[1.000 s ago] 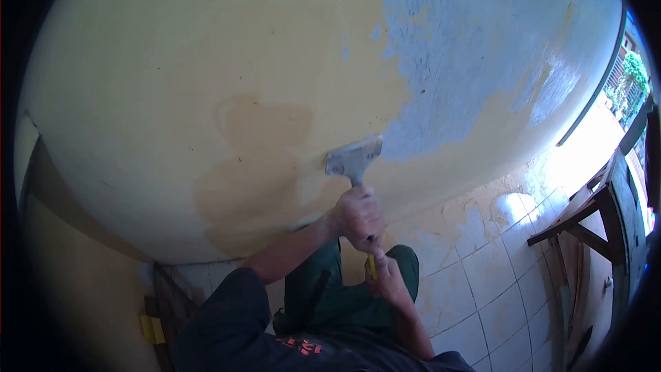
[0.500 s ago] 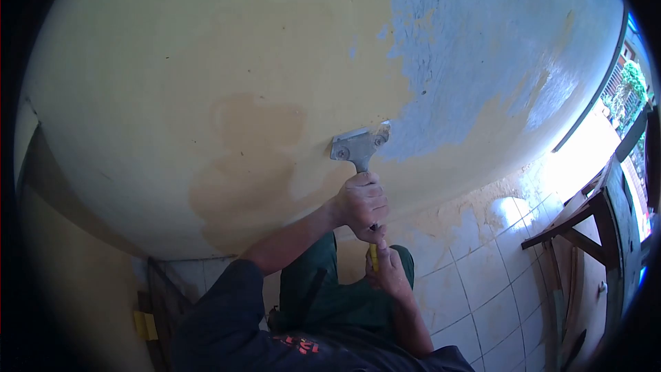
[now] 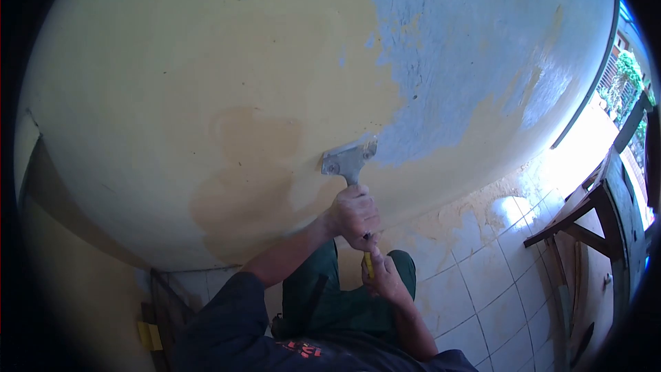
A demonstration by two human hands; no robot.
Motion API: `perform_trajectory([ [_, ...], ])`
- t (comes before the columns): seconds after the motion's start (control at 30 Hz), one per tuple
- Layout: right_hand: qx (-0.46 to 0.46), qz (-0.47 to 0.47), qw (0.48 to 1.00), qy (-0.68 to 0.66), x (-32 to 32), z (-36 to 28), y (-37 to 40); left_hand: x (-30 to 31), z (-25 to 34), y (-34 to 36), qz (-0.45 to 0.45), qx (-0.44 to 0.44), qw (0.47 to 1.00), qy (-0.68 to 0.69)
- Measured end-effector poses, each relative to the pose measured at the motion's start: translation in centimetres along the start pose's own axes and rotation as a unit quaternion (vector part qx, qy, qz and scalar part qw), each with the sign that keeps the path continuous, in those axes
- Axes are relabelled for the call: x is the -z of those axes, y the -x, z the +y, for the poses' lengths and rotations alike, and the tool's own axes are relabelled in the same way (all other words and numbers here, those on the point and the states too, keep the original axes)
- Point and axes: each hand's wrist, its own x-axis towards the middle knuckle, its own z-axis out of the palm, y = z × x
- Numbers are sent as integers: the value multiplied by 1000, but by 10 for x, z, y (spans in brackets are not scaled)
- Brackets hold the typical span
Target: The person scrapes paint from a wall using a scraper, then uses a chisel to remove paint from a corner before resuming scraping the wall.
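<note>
A wide-bladed scraper rests with its metal blade against the yellow-cream wall, just left of a scraped blue-grey patch. My left hand wraps round the shaft below the blade head. Lower down, my right hand grips the yellow handle end of the same tool. Small crumbs of paint show on the wall above the blade. A darker, damp-looking stain spreads on the wall to the left of the blade.
My knees, in green trousers, are bent under my arms. Pale dust and flakes lie on the white floor tiles. A dark wooden frame stands at the right, near a bright opening. Wooden pieces and a yellow object are at lower left.
The view has tilted a little, so the wall sits lower in it. The scraper and both hands appear slightly further left and down, with the grips unchanged.
</note>
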Motion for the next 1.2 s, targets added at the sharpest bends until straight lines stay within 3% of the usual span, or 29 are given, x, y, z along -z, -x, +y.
perform_trajectory([
  [0.07,35,-3,999,-7,0,-3,0,-4,0,0,14,9,1000,11],
  [0.17,-2,11,1000,-21,1,-1,4,-5,10,11,14,23,999,20],
  [0.3,13,4,1000,8,-2,3,-2,-1,-6,4,1,-17,1000,-2],
  [0.4,18,13,1000,-18,-5,2,2,1,-1,-3,31,0,999,12],
  [0.57,59,23,997,42,-2,-14,-3,3,-14,-11,21,-14,1000,-1],
  [0.67,34,18,999,-14,2,-22,3,1,-5,-14,24,-11,1000,-9],
  [0.87,-5,-1,1000,-6,4,0,-2,-6,-2,-2,10,14,1000,10],
  [0.93,24,-2,999,-23,5,-9,-2,-3,-8,-15,26,-16,1000,2],
  [1.2,10,-3,1000,-26,7,-16,-1,-1,-9,-18,9,3,1000,4],
])
